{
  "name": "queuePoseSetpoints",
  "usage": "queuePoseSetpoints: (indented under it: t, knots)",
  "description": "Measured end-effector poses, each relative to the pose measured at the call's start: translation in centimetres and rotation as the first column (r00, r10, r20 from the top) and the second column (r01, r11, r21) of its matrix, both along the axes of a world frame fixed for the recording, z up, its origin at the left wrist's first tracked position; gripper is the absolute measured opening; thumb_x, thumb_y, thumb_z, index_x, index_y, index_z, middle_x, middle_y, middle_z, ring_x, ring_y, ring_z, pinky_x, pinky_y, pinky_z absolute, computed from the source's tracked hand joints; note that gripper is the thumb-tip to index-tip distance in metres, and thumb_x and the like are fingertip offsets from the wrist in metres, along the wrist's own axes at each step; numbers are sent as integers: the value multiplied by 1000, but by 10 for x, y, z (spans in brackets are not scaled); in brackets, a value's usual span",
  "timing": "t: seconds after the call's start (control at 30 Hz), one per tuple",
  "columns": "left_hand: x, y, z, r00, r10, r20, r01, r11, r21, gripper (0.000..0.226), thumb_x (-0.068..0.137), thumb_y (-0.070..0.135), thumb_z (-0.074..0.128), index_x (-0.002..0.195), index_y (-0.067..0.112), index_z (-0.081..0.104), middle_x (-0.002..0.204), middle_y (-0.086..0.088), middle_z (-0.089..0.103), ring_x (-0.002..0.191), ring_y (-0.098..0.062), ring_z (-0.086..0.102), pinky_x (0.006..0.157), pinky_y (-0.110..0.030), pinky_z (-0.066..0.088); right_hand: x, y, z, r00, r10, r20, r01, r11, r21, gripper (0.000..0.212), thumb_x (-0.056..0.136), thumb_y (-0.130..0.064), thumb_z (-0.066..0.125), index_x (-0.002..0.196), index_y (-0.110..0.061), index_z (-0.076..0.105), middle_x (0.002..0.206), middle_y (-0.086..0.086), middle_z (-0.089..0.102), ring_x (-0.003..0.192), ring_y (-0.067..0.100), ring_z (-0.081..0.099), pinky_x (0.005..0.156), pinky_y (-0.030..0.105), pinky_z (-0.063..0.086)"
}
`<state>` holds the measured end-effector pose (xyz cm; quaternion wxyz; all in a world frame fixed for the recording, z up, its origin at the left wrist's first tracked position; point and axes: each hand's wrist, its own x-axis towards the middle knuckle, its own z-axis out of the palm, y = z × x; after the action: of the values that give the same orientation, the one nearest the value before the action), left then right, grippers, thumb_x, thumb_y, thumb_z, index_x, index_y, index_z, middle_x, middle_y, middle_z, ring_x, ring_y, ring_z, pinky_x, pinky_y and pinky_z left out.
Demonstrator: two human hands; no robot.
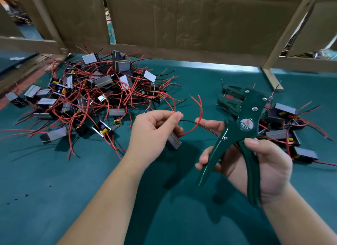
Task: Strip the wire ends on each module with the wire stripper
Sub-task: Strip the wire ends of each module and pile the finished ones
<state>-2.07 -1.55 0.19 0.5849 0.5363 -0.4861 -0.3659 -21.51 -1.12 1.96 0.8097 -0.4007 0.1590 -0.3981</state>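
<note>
Wire stripper is gripped by the right hand, module and red wire pinched by the left hand — a wire end probably gets fed in next.

Green W01A wire stripper upright in my right hand, handles spread, grey module gripped in my left hand, its red wire and black wire arcing rightward, tangled module pile toward the bench's far-left corner, smaller heap by its right edge

Even overhead light, edges blurred
</note>
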Motion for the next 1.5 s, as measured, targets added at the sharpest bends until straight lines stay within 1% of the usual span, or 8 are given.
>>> queuePoseSetpoints:
  t: [0.1,0.3,0.5,0.73,0.97,1.1,1.3,1.5]
  knots:
    - [-1,-1,0,999,-28,-47,28,999,16,12,88,19,65,86,10,73,57,4,66,55,-9,61,60,-22,53,1,0,0,1000,22,13,-23,999,32,65,62,-33,78,116,1,64,132,22,56,77,38,65,75,53,53]
    - [-5,-1,2,957,-115,-267,151,981,119,23,75,30,65,89,13,71,58,4,62,57,-10,60,66,-26,52,2,-1,-1,991,133,-12,-132,988,86,64,59,-35,79,110,1,67,107,27,59,73,39,63,72,52,52]
    - [4,-4,8,645,-162,-747,308,949,60,27,77,28,58,89,13,78,60,9,57,56,-4,58,63,-15,50,1,-6,-3,975,160,151,-178,978,111,50,70,-30,72,109,0,64,117,22,60,79,37,63,78,52,52]
    - [-3,-1,10,468,-284,-837,387,917,-95,28,80,14,53,95,10,77,77,7,68,79,-6,70,69,-17,55,-3,-16,-6,978,-98,183,50,967,250,36,70,-32,62,95,-7,62,96,17,63,73,32,63,76,46,56]
    - [-2,-3,12,565,-186,-804,280,960,-26,20,75,26,62,81,19,79,67,10,62,56,-1,60,63,-20,55,-4,-15,-4,978,-153,139,119,967,224,40,63,-31,66,94,-7,61,88,16,61,73,31,63,75,44,56]
    - [-4,-4,13,716,-111,-689,211,976,62,16,70,29,67,78,15,71,57,10,43,41,-2,36,52,-17,43,-6,-13,-3,996,78,49,-85,982,172,48,60,-29,78,98,-5,60,94,22,61,75,36,63,76,50,53]
    - [11,-3,12,859,25,-512,21,996,83,13,68,32,69,63,21,72,48,9,33,37,-3,29,43,-17,36,-12,-6,-2,884,463,-63,-459,886,66,41,80,-27,64,110,-3,52,119,35,52,83,38,62,81,48,47]
    - [20,1,15,861,-53,-506,82,996,35,18,60,34,76,65,17,70,40,12,38,32,-3,33,40,-15,34,-19,-14,1,879,431,202,-452,889,72,43,88,-26,55,120,1,46,139,33,37,88,39,58,87,55,44]
